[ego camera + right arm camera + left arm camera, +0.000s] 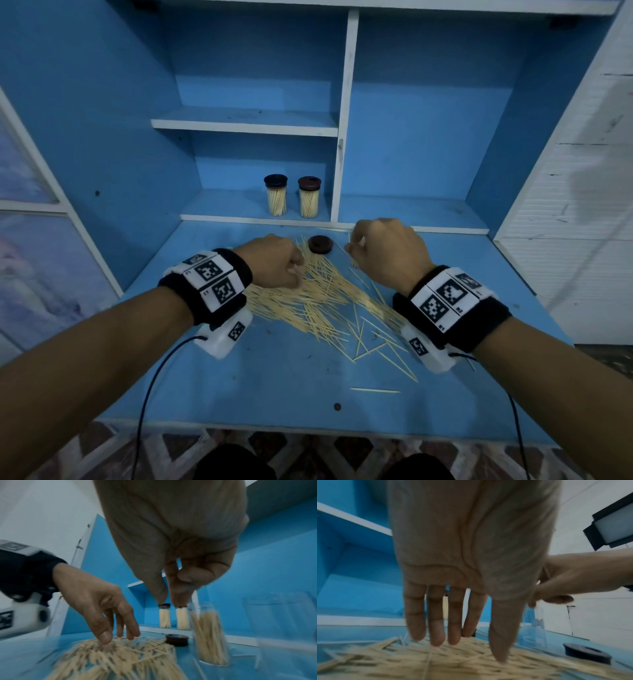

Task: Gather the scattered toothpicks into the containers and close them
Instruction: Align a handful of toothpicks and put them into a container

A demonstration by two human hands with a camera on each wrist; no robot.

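Observation:
Loose toothpicks (318,294) lie in a wide pile on the blue desk (274,377). My left hand (298,274) reaches down with straight fingers (436,641) touching the top of the pile (120,655). My right hand (352,248) hovers to the right, thumb and forefinger tips (159,592) close together, the other fingers curled; I see no toothpick between them. Just below it stands an open clear container (211,635) partly filled with toothpicks, mostly hidden by the hand in the head view. A dark lid (320,244) lies on the desk between the hands.
Two filled containers with dark lids (276,195) (309,197) stand on the low shelf behind the desk. Another clear container (283,622), seemingly empty, stands blurred at the right. A few stray toothpicks (375,390) lie toward the front edge.

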